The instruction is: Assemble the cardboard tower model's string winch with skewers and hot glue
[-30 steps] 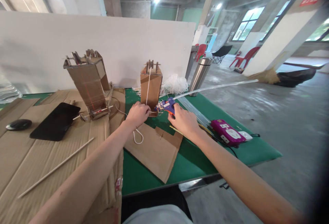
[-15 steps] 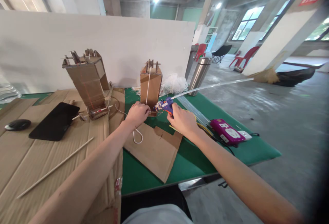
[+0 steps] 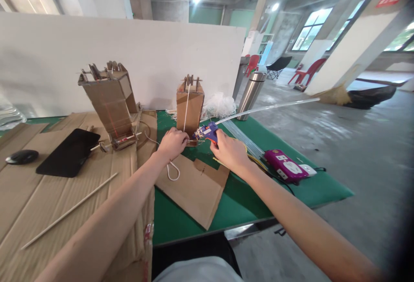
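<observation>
likely light but crushable, the cardboard tower [image 3: 194, 111] on the bench [image 3: 238, 196] wants holding low, where your left grip [image 3: 174, 144] sits, hold unclear, your right grip [image 3: 230, 149] wrapped round the glue gun [image 3: 211, 132] beside its base.

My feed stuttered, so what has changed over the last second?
The glue gun, in the right hand, shifted slightly left, toward the left hand. Nothing was visibly grabbed or released. The left hand, small tower and flask stayed put.

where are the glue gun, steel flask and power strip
Glue gun [image 3: 212, 132], head view: blue-purple body
Steel flask [image 3: 251, 95], head view: middle of its side
Power strip [image 3: 286, 166], head view: socket face
</observation>
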A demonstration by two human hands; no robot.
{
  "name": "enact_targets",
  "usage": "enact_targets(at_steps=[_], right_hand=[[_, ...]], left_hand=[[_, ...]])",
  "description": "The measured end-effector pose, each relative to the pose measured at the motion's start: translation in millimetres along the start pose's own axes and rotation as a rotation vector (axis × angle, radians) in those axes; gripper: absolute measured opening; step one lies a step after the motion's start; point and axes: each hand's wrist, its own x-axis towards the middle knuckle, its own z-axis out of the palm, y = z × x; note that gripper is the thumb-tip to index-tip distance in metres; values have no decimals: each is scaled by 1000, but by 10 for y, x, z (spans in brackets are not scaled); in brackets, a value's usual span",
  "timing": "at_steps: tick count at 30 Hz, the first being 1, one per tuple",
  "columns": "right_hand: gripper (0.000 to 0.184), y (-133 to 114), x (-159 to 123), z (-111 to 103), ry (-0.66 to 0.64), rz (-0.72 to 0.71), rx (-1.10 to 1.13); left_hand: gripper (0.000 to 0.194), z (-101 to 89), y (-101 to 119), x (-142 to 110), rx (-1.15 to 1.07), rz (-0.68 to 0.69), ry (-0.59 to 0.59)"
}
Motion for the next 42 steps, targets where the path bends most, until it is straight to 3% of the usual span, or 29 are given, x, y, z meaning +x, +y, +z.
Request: enact_targets(at_steps=[42], right_hand=[[23,14,4,-2,1,-21,13]], left_hand=[[22,9,-22,-4,36,69,-3]])
